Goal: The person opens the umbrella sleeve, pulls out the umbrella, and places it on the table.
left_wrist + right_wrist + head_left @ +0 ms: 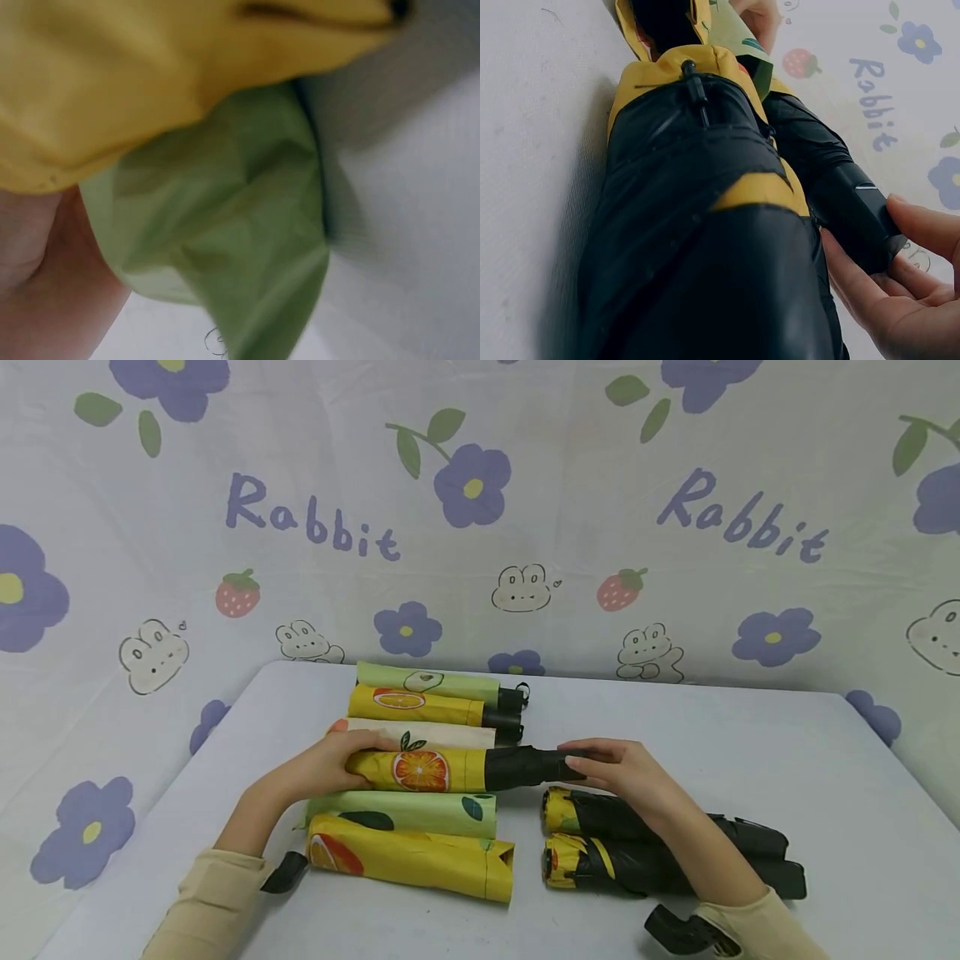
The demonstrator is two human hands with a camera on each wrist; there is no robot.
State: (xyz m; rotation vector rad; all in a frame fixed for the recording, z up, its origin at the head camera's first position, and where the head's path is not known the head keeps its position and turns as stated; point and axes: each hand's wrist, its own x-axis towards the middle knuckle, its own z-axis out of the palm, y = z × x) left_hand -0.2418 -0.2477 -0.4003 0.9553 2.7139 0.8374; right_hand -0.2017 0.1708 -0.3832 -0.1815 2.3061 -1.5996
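A black folding umbrella lies crosswise, its left part inside a yellow sleeve printed with an orange slice. My left hand grips the sleeve at its left end. At the other end, my right hand holds the umbrella's black handle between thumb and fingers. Just in front are a light green sleeve and another yellow sleeve, whose right mouth gapes. Yellow and green cloth hides most of my left hand in the left wrist view.
Behind lie three sleeved umbrellas: cream, yellow and green with an avocado. Two black-and-yellow folded umbrellas lie below my right forearm. A white table carries everything, against a patterned cloth.
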